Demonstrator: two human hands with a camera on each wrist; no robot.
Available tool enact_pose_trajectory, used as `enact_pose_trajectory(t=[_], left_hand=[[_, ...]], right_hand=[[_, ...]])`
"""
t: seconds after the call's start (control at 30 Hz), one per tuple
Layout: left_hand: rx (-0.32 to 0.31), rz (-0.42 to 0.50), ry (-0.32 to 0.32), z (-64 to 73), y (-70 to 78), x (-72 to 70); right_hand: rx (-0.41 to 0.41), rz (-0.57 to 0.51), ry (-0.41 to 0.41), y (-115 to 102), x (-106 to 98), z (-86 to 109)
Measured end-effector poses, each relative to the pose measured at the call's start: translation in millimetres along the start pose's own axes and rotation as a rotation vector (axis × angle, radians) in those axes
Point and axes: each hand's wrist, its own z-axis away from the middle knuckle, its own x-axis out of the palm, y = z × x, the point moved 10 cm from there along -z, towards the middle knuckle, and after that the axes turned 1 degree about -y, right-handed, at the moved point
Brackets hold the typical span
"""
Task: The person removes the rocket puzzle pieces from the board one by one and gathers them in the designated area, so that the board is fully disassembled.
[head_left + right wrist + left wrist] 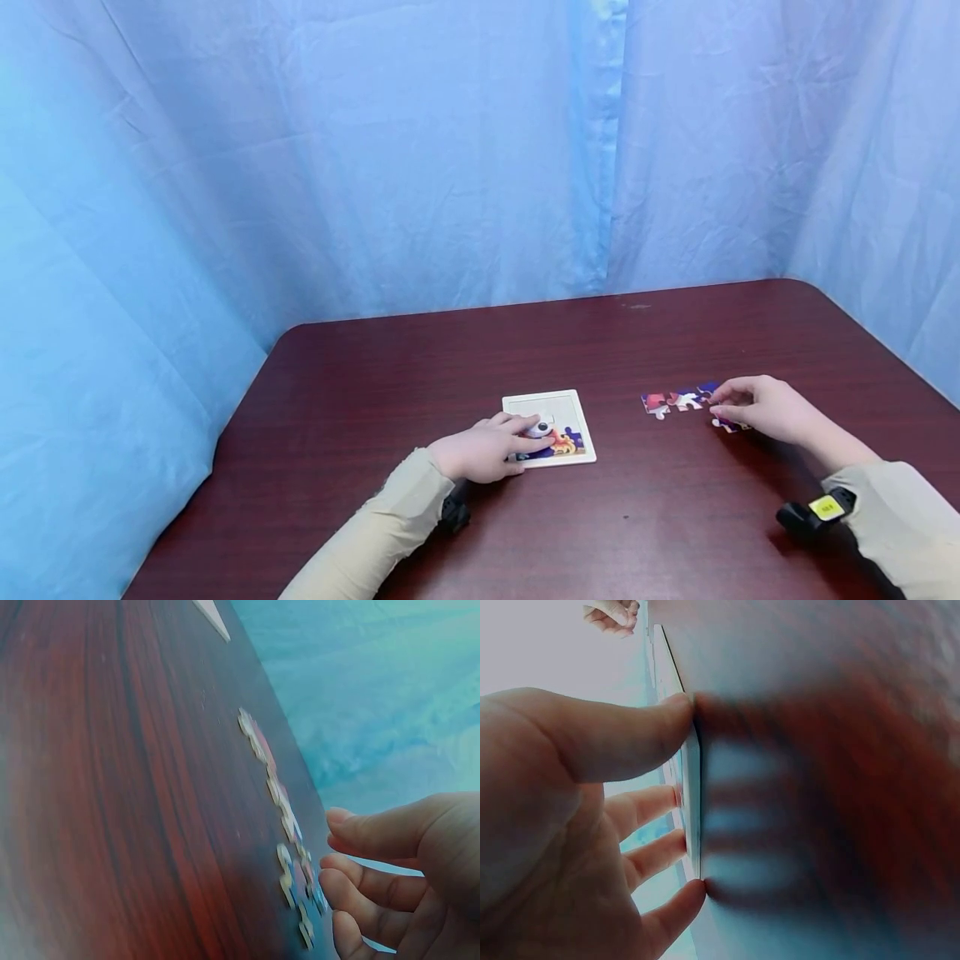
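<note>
A white-framed jigsaw tray lies on the table, with some colourful pieces in its near part. My left hand rests on its left side, fingers spread over the picture. In the left wrist view the thumb and fingertips touch the edge of the tray. To the right, my right hand hovers over loose jigsaw pieces, its fingers bent. A gap shows between thumb and forefinger in the right wrist view, with nothing visible in it. One purple piece lies partly under this hand.
The dark red wooden table has rounded far corners. Blue curtains hang behind it and at both sides. Each wrist wears a black camera; the right one carries a yellow label.
</note>
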Motion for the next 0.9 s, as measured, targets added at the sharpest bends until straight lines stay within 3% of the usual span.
enact_pose_trajectory(t=[0.43,0.67,0.9], left_hand=[[0.0,0.045,-0.004,0.9,-2.0,1.1],[0.045,0.011,0.04,0.9,0.0,-2.3],[0.042,0.02,0.044,1.1,0.6,-1.9]], right_hand=[[-0.079,-0.029,-0.008,-37,20,-5.2],[-0.102,-0.091,-0.054,-53,40,-13.6],[-0.136,-0.109,-0.071,-69,56,-23.6]])
